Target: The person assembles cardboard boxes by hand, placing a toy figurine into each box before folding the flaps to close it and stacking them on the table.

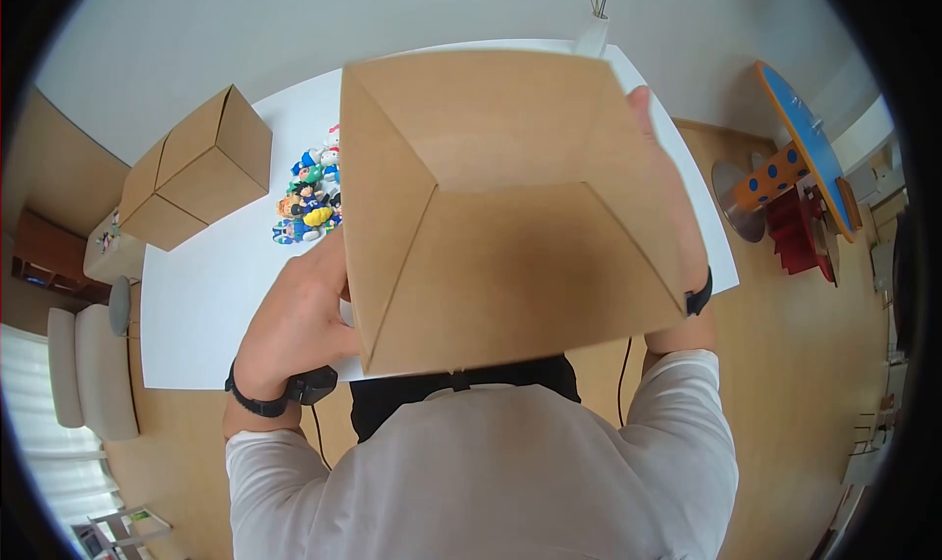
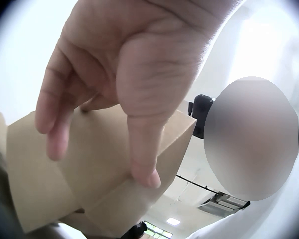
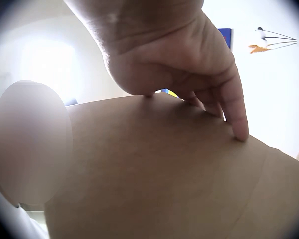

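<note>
A brown cardboard box [image 1: 510, 266] is lifted above the table in front of the chest, its open side facing the head camera and its inside showing bare walls. Against its left side is my left hand [image 1: 309, 300], thumb apart from the fingers. The left wrist view has that hand [image 2: 134, 64] with the thumb extended on the cardboard [image 2: 104, 154]. Behind the right wall, my right hand [image 1: 662, 168] is partly hidden. In the right wrist view its fingertips [image 3: 241, 134] press on the box's outer surface [image 3: 154, 169], the fingers fairly straight.
Another cardboard box [image 1: 211, 173] stands at the left of the white table [image 1: 196, 315]. Several small colourful figures [image 1: 312, 202] lie beside it, partly hidden by the raised box. A white vase [image 1: 592, 36] is at the back edge. A blue-topped object [image 1: 800, 119] stands at the right.
</note>
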The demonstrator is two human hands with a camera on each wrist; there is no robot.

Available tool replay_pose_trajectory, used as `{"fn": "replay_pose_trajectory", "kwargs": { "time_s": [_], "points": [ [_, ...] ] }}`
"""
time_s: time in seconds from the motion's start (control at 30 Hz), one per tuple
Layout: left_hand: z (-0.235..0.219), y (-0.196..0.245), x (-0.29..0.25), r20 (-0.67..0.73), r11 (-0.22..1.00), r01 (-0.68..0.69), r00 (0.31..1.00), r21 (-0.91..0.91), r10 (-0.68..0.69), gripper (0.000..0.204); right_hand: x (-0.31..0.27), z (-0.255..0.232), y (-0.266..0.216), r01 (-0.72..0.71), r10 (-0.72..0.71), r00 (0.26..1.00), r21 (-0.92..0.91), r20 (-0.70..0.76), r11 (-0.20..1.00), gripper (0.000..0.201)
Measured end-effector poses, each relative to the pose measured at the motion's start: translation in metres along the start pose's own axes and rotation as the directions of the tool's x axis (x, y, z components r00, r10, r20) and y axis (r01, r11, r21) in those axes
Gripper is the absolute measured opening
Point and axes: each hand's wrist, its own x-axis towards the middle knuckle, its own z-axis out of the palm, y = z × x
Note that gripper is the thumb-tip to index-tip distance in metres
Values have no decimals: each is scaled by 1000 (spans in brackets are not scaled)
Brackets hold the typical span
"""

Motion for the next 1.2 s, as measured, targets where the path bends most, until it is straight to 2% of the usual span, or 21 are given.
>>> {"fn": "replay_pose_trajectory", "kwargs": {
  "time_s": [0.03, 0.07, 0.13, 0.17, 0.23, 0.3, 0.4, 0.43, 0.53, 0.57, 0.67, 0.77, 0.87, 0.97, 1.0, 1.07, 1.17, 1.2],
  "points": [
    [-2, 5, 0, -45, 999, 34, 998, 19, -33, 88, -1, 6, -13, 32, -31, 999, 24, -42, 999, 80],
    [-4, 9, 0, -76, 1000, 19, 997, 9, -18, 91, -11, 15, -28, 77, -75, 987, 12, -144, 997, 79],
    [-5, 14, 1, -137, 1000, -13, 991, -10, 12, 97, -10, 11, -33, 175, -171, 984, 318, -40, 932, 78],
    [-4, 14, 4, -187, 996, -86, 979, 5, 86, 98, 2, -13, -16, 138, -278, 950, 612, 140, 779, 78],
    [0, 9, 16, -257, 978, -199, 943, 66, 210, 101, 7, -16, -16, 153, -376, 916, 744, 140, 650, 74],
    [3, 5, 28, -277, 954, -243, 918, 173, 284, 103, 1, 12, -38, 355, -326, 934, 477, -146, 804, 68],
    [5, -12, 52, -295, 931, -255, 897, 262, 329, 102, 17, 7, -18, 445, -396, 891, 260, -223, 857, 56],
    [6, -22, 64, -328, 926, -267, 879, 265, 347, 102, 14, 14, -26, 308, -253, 949, 385, -188, 870, 59],
    [7, -53, 92, -412, 893, -315, 803, 321, 431, 101, 21, 23, -13, 282, -240, 957, 322, -165, 904, 75],
    [6, -61, 97, -410, 882, -321, 793, 346, 450, 100, 24, 24, -10, 238, -212, 971, 320, -113, 917, 89],
    [3, -81, 108, -366, 850, -326, 795, 414, 484, 97, 30, 25, 7, 330, -322, 943, 315, -79, 890, 93],
    [6, -91, 113, -332, 818, -342, 789, 462, 517, 94, 39, 22, 34, 514, -509, 857, 65, -73, 855, 91],
    [12, -102, 110, -313, 880, -296, 852, 371, 418, 88, 34, 31, 61, 523, -523, 848, -15, -90, 852, 87],
    [18, -105, 105, -352, 887, -280, 841, 367, 411, 76, 34, 34, 81, 520, -511, 844, 15, -161, 854, 75],
    [18, -105, 102, -357, 921, -252, 865, 297, 352, 71, 34, 34, 85, 526, -514, 839, 28, -179, 850, 74],
    [15, -101, 98, -361, 969, -188, 903, 158, 234, 62, 35, 33, 80, 514, -510, 841, -30, -181, 857, 72],
    [12, -111, 96, -327, 988, -99, 936, 117, 133, 56, 37, 32, 74, 513, -524, 835, -105, -168, 852, 73],
    [13, -116, 95, -341, 985, -117, 927, 126, 154, 55, 38, 33, 72, 514, -529, 833, -126, -161, 848, 75]
  ]
}}
